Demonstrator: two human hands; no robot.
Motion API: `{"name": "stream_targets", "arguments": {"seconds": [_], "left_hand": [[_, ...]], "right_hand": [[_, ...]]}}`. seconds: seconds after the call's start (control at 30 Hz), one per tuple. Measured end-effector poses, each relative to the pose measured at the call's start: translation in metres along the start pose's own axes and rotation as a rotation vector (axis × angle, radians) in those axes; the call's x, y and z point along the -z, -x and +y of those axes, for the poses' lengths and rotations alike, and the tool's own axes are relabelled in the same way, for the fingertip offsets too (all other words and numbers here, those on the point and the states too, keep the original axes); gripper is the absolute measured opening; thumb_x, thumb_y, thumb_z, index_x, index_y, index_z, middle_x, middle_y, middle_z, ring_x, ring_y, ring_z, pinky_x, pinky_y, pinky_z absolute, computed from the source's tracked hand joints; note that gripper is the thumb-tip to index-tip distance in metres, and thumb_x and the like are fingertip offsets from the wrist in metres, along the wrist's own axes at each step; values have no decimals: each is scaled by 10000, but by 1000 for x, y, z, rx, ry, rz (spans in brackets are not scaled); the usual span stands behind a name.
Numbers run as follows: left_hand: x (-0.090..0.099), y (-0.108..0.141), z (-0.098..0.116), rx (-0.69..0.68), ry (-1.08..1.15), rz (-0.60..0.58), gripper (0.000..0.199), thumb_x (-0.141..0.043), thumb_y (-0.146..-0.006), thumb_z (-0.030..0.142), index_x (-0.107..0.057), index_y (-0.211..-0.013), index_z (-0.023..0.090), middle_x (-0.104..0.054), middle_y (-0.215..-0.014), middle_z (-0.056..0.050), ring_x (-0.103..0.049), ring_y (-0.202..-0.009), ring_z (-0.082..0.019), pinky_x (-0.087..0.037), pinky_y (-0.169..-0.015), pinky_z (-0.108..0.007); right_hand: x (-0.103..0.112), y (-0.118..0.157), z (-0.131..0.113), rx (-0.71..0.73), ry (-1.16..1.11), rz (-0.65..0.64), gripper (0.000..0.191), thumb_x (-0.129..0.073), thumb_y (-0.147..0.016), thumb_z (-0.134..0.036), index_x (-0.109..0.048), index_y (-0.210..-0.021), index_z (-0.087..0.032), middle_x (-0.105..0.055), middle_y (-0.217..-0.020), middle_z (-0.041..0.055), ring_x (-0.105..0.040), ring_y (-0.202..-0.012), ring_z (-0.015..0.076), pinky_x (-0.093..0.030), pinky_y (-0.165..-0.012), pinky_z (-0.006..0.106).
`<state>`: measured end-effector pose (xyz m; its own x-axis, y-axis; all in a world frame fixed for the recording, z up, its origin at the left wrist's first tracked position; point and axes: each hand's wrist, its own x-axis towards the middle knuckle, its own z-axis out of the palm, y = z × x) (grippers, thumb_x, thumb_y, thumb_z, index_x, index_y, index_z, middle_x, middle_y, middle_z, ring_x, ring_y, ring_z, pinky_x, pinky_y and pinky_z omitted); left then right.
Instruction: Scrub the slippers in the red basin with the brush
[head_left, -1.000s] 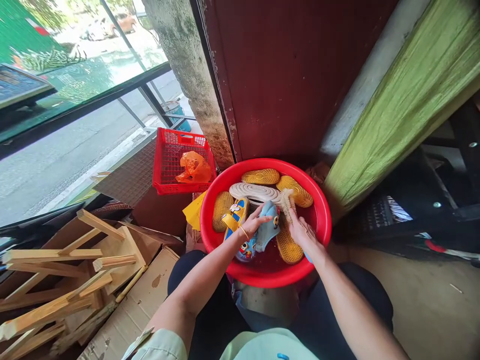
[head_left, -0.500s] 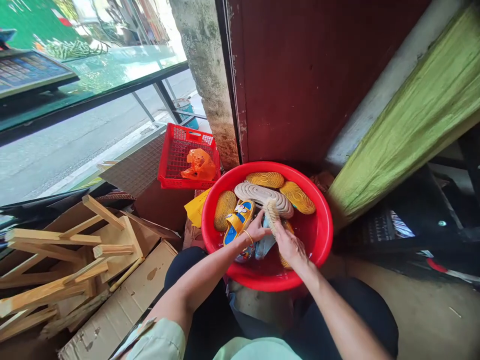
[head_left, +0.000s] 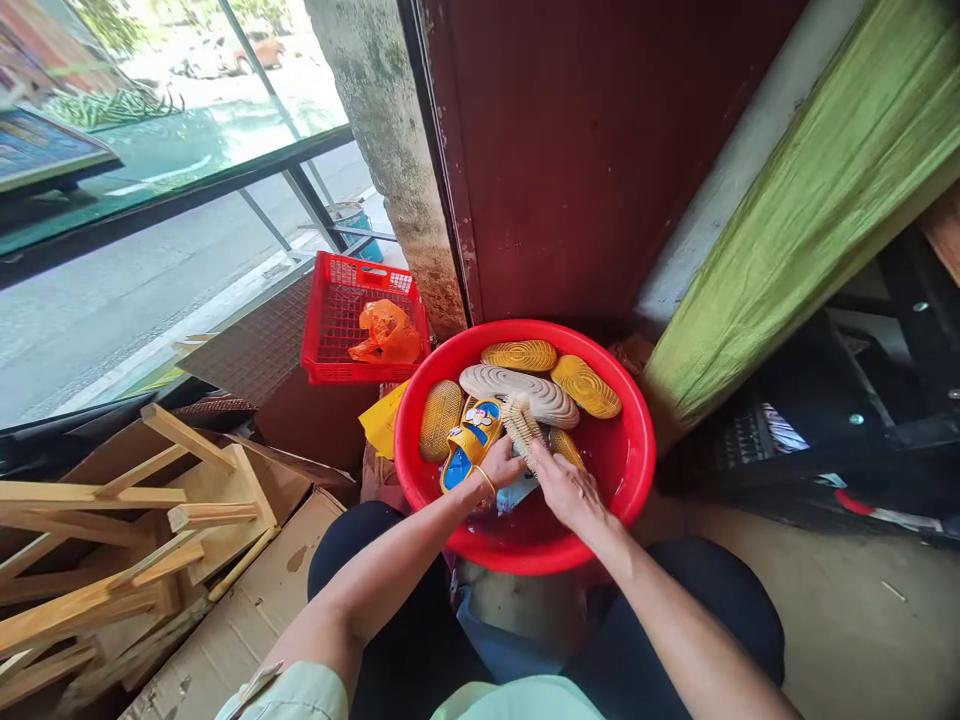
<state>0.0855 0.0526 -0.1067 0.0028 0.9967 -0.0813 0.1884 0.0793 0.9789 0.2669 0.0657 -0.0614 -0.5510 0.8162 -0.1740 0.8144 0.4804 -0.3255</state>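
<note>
A red basin (head_left: 646, 450) holds water and several sandals. Over its middle, my right hand (head_left: 566, 487) is wrapped round a pale-bristled brush (head_left: 520, 420). Just left of it, my left hand (head_left: 501, 463) is closed on a light blue sandal (head_left: 517, 492), mostly hidden under both hands. A yellow and blue sandal (head_left: 472, 440) lies right side up beside my left hand. Sole up behind the hands are a whitish sandal (head_left: 495, 384) and yellow sandals (head_left: 586, 386), with another yellow sole (head_left: 441, 420) at the basin's left side.
Behind the basin to the left stands a red crate (head_left: 321, 350) with an orange plastic bag (head_left: 386, 333). Wooden stools (head_left: 150, 500) lie on cardboard (head_left: 262, 590) at the left. A green curtain (head_left: 810, 220) hangs at the right, near a dark red panel (head_left: 600, 150).
The view has shifted slightly right. The brush has moved left and now lies closer to the yellow and blue sandal, its bristles tilted differently.
</note>
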Motion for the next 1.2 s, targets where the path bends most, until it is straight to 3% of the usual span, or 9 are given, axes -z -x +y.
{"name": "stream_targets", "arguments": {"seconds": [0.13,0.27,0.43,0.6,0.67,0.77,1.0,1.1,1.2], "left_hand": [[-1,15,10,32,50,-106,798,-554,-607,116,-625,-1398,188,-735,-1224,-62,-665,-1128,-303,-528,-1019,-437],[8,18,18,119,164,-109,859,-575,-600,144,-576,-1458,202,-740,-1226,-54,-665,-1136,-322,-547,-985,-452],[23,15,17,238,200,-188,773,-670,-658,221,-591,-1427,200,-729,-1224,-88,-680,-1087,-327,-568,-908,-442],[15,19,9,196,-138,-71,765,-828,-671,453,-616,-1341,150,-729,-1086,-107,-673,-999,-300,-548,-873,-396],[9,19,6,200,-210,-39,638,-803,-691,471,-670,-1217,134,-726,-959,-79,-665,-876,-261,-543,-797,-361],[6,19,4,227,-73,-74,442,-768,-687,353,-713,-1070,137,-715,-847,-43,-635,-761,-204,-522,-704,-301],[22,28,23,322,333,-17,542,-741,-590,191,-727,-1131,158,-735,-814,-22,-629,-698,-176,-507,-675,-286],[26,29,30,351,463,20,582,-706,-565,166,-718,-1146,150,-736,-796,-30,-630,-671,-181,-501,-654,-291],[24,30,32,377,510,32,549,-679,-524,136,-739,-1069,156,-730,-778,-19,-630,-657,-181,-499,-637,-291]], "right_hand": [[8,-9,17,-94,-4,-27,559,-334,-1046,-344,-377,-1602,-310,-766,-1132,118,-740,-986,268,-550,-797,337],[9,-18,34,-143,-92,25,570,-356,-1042,-320,-364,-1609,-257,-735,-1262,118,-706,-1124,259,-536,-915,332],[-6,-14,25,-80,-275,95,548,-358,-1043,-320,-432,-1574,-208,-634,-1441,115,-624,-1295,246,-494,-1058,325],[-19,-4,9,15,-386,101,565,-390,-1028,-294,-417,-1587,-213,-589,-1494,88,-588,-1342,222,-485,-1111,355],[-19,-3,8,88,-371,92,539,-403,-1029,-303,-471,-1558,-223,-593,-1490,82,-598,-1330,222,-491,-1103,347],[-12,-6,14,96,-286,39,506,-419,-1031,-339,-528,-1520,-271,-640,-1439,68,-655,-1255,237,-525,-1051,355],[-3,-3,31,-56,-131,-70,524,-453,-1020,-315,-490,-1542,-339,-730,-1300,60,-718,-1125,241,-568,-937,353],[-4,1,28,-54,-175,21,550,-427,-1021,-278,-448,-1571,-296,-714,-1328,75,-700,-1162,229,-558,-969,345],[-7,3,18,90,-306,191,545,-364,-1039,-286,-444,-1572,-208,-636,-1441,98,-624,-1290,211,-514,-1063,327]]}}
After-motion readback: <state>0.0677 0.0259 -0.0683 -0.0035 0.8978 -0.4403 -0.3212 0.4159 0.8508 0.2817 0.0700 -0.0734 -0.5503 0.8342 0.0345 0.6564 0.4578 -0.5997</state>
